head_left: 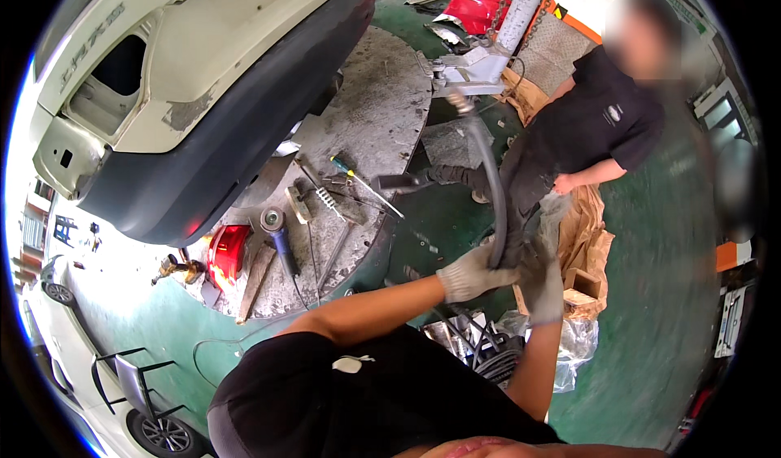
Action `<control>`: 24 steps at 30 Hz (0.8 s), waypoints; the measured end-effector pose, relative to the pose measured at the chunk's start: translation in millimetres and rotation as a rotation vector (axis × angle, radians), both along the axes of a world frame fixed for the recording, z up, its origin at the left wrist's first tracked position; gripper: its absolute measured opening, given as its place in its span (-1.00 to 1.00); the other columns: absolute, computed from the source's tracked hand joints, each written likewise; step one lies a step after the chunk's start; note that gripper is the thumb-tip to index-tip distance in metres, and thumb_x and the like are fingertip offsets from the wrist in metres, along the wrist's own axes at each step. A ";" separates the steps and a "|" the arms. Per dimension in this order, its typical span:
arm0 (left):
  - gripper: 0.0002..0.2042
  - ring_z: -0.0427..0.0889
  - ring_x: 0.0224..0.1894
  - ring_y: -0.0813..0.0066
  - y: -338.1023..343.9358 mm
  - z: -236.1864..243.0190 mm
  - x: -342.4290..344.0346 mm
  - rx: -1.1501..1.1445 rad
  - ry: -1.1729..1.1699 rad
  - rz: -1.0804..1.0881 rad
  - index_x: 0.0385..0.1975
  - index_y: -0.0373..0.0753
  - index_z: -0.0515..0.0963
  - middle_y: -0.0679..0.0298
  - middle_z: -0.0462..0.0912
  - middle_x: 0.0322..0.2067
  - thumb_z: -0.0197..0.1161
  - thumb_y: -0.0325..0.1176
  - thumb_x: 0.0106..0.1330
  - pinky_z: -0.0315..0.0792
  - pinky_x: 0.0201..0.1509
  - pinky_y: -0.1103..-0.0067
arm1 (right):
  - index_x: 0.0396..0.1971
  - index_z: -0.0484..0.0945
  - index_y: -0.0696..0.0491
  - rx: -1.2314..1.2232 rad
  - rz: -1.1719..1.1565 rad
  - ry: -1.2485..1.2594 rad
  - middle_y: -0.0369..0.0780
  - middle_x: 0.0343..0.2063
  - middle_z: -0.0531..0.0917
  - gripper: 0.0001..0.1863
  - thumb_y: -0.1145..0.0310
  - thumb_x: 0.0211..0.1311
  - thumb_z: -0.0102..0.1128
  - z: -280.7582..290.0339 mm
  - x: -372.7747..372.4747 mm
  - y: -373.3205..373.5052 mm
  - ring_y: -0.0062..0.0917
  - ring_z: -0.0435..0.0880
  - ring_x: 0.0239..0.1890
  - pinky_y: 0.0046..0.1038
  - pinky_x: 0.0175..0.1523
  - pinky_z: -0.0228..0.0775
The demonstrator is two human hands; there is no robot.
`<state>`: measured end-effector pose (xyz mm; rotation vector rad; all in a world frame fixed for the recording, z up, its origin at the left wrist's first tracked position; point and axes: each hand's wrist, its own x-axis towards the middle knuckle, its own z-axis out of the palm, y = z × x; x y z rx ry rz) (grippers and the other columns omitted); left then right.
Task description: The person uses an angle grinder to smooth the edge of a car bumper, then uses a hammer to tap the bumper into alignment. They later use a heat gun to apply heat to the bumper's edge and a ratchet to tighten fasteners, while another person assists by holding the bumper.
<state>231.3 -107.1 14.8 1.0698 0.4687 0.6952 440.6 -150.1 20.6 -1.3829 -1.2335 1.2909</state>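
Left hand [478, 276] clamped on grey hose [494, 177] arcing toward twelve o'clock; right hand [542, 285] blurred, can't tell its grip from here. Best swung clear of co-worker [592, 115], one o'clock.

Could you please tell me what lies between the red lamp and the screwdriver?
In the head view, a grinder, a beige block and a tool with a white coil lie between the lamp and the screwdriver.

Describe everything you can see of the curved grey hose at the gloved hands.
The hose looks thick, dark grey and rubbery, with a blurred brownish fitting at its far end. It bows rightward in front of the other person's leg. The left hand grips its near part; whether the right hand touches it is unclear.
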 end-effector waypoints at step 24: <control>-0.66 0.68 -0.40 0.45 42.5 -107.5 -191.5 -0.392 -0.016 0.352 0.02 -0.27 0.45 0.25 0.69 -0.39 0.17 -0.09 0.56 0.59 -0.32 0.52 | -0.29 0.54 0.17 -0.578 -0.162 0.343 -0.16 -0.58 0.58 -0.79 0.42 0.06 0.16 -110.1 -109.5 166.7 -0.39 0.51 -0.66 -0.38 -0.53 0.45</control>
